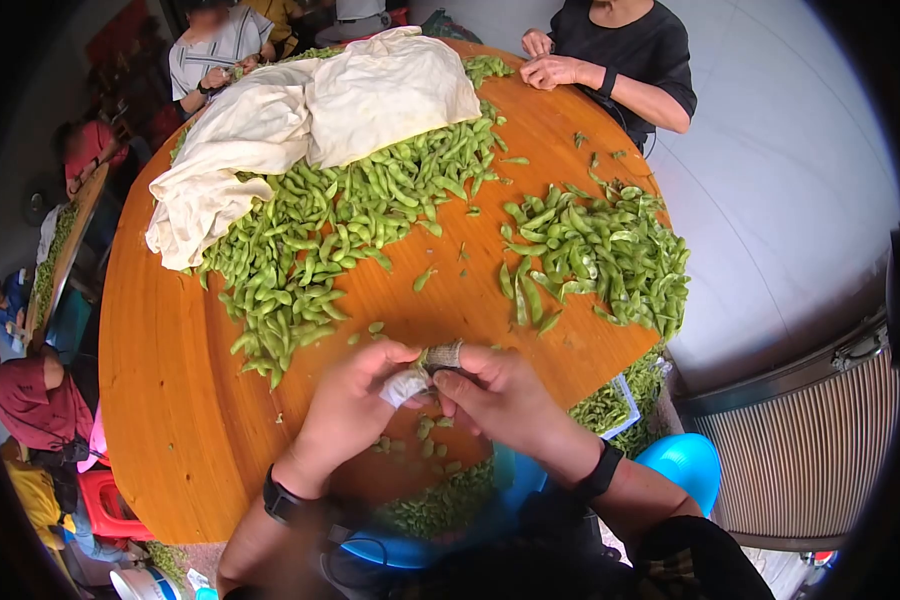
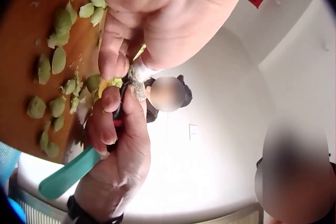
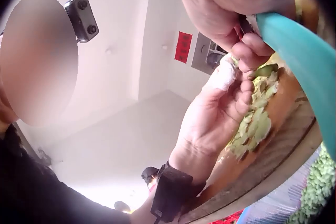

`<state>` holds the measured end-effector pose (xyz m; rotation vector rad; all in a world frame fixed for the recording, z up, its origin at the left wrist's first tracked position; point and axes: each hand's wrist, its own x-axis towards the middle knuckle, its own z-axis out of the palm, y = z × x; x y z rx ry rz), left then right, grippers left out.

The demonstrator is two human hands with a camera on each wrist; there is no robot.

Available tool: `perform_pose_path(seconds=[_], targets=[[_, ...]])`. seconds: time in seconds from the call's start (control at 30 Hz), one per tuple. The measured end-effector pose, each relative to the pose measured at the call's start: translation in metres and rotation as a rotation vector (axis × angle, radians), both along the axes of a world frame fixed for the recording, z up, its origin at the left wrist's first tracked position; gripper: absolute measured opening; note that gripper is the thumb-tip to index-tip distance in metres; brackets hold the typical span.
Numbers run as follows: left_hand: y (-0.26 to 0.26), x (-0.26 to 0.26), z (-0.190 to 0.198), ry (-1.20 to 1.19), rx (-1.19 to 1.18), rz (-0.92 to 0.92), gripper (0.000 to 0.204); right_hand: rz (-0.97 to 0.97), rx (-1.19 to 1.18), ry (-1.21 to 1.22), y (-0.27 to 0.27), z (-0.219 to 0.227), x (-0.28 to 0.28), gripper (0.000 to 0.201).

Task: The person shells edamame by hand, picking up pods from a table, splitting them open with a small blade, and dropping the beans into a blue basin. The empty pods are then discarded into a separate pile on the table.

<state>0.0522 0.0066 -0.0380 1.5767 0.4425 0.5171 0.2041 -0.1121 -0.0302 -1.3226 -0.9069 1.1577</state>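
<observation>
My left hand (image 1: pixel 345 400), a white wrapping on its thumb, pinches a green bean pod (image 2: pixel 139 51) over the table's near edge. Close against it, my right hand (image 1: pixel 510 400) grips a tool with a teal handle (image 2: pixel 71 174); its working end is hidden among the fingers. A knitted cover (image 1: pixel 444 355) sits on a right-hand digit. Shelled green beans (image 2: pixel 44 69) lie scattered on the wood below both hands. A blue basin (image 1: pixel 375 552) under the table edge holds many more beans (image 1: pixel 440 505).
A large heap of pods (image 1: pixel 320 220) lies partly under a cream cloth (image 1: pixel 390 95). Another pile of pods (image 1: pixel 610 255) is at the table's right side. A person in black (image 1: pixel 630 60) sits across. To the right stand a blue plastic object (image 1: pixel 685 465) and a ribbed panel (image 1: pixel 820 440).
</observation>
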Motion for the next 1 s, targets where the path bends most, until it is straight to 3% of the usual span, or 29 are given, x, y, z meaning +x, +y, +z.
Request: perform_pose_path(seconds=[0.17,0.23,0.27,0.33,0.4,0.47,0.5,0.57,0.67,0.77,0.87,0.93,1.0], targets=[[-0.001,0.000,0.017,0.097,-0.161,0.016,0.018,-0.051,0.048,-0.021,0.003,0.005,-0.005,0.013],[-0.003,-0.002,0.015,0.306,0.055,0.068,0.022,-0.081,0.251,-0.216,0.003,-0.005,-0.009,0.014],[-0.004,-0.002,0.011,0.307,0.049,0.069,0.022,-0.078,0.246,-0.215,0.002,-0.006,-0.009,0.014],[-0.005,0.001,0.004,0.233,0.538,0.130,0.025,-0.066,0.177,-0.336,0.001,-0.005,-0.008,0.014],[-0.004,0.001,0.006,0.280,0.485,0.120,0.033,-0.123,0.171,-0.328,0.000,-0.003,-0.006,0.012],[-0.003,0.002,0.006,0.248,0.764,0.184,0.032,-0.183,0.162,-0.322,-0.002,-0.001,0.003,0.011],[-0.005,0.003,0.012,0.246,0.763,0.182,0.032,-0.249,0.120,-0.279,-0.003,0.001,0.014,0.011],[-0.011,0.003,0.031,0.239,1.137,0.091,0.027,-0.317,0.078,-0.240,-0.010,0.004,0.034,0.012],[-0.022,0.002,0.024,0.362,0.937,-0.045,0.022,-0.279,-0.077,-0.338,-0.020,0.006,0.050,0.014],[-0.024,0.000,0.024,0.413,0.973,-0.043,0.017,-0.303,-0.028,-0.369,-0.025,0.009,0.044,0.014],[-0.024,0.001,0.019,0.394,1.002,-0.016,0.019,-0.196,0.013,-0.364,-0.030,0.014,0.029,0.014],[-0.023,0.000,0.018,0.357,1.030,0.024,0.022,-0.014,-0.072,-0.187,-0.031,0.014,0.020,0.016],[-0.021,-0.002,0.018,0.197,0.450,0.004,0.029,0.028,-0.074,-0.140,-0.029,0.020,0.012,0.016]])
